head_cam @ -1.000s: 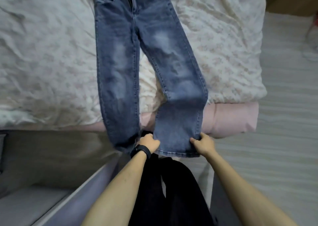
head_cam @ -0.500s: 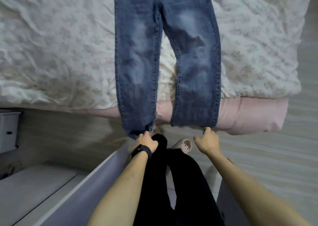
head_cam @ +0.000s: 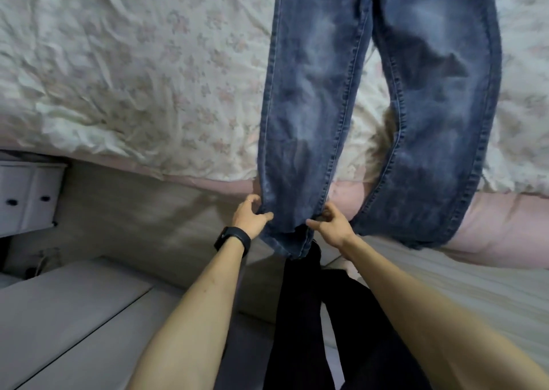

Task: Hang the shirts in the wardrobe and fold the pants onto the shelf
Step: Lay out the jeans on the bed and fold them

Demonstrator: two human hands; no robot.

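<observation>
Nearest, both forearms reach forward, a black wristband (head_cam: pixel 233 241) on the left. My left hand (head_cam: pixel 251 216) pinches the outer seam of one leg of the jeans (head_cam: pixel 309 98), near the hem. My right hand (head_cam: pixel 332 226) grips the inner seam of the same leg, fingers apparently curled behind the cloth. Jeans: blue denim, faded pale at thighs and knees, dark creases. Both legs hang over the pink mattress edge (head_cam: pixel 490 229); the rest lies flat on the floral bedspread (head_cam: pixel 133 77).
</observation>
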